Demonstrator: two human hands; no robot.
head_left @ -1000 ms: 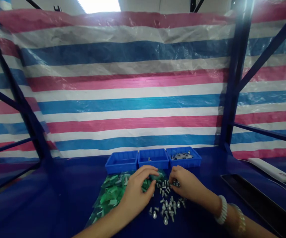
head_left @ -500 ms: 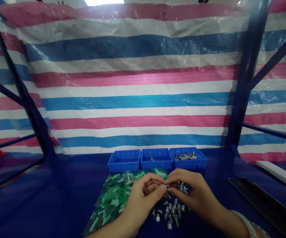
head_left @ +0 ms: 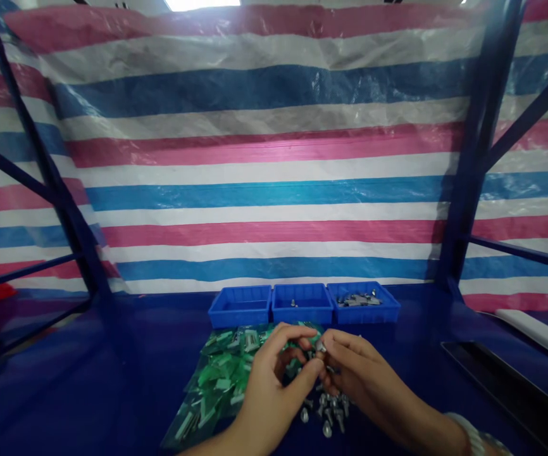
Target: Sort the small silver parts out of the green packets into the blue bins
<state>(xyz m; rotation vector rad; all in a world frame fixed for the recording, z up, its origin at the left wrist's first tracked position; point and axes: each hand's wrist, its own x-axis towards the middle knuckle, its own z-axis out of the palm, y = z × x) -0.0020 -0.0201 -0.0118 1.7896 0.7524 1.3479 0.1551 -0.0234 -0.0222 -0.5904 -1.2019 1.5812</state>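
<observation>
My right hand [head_left: 362,373] is closed in a pinch, and a shiny metal screw [head_left: 320,346] shows at its fingertips. Facing it, my left hand [head_left: 278,383] is curved with thumb and index finger apart; nothing shows gripped between them. Its thumb tip comes close to the right fingers, and whether they touch I cannot tell. Below the hands lies a loose pile of metal screws [head_left: 333,408], partly covered by the right hand. Clear bags with green pieces and small metal parts [head_left: 221,373] lie to the left, partly behind my left hand.
Three blue bins stand in a row behind the hands: the left bin [head_left: 240,316], the middle bin [head_left: 301,316] with a few small parts, and the right bin [head_left: 367,313] holding metal pieces. A dark flat panel [head_left: 502,386] and a white bar [head_left: 540,335] lie at right.
My hands have drawn slightly apart at the fingertips, and the left fingers have opened wider. The right hand has turned, now showing the screw and covering more of the pile.
</observation>
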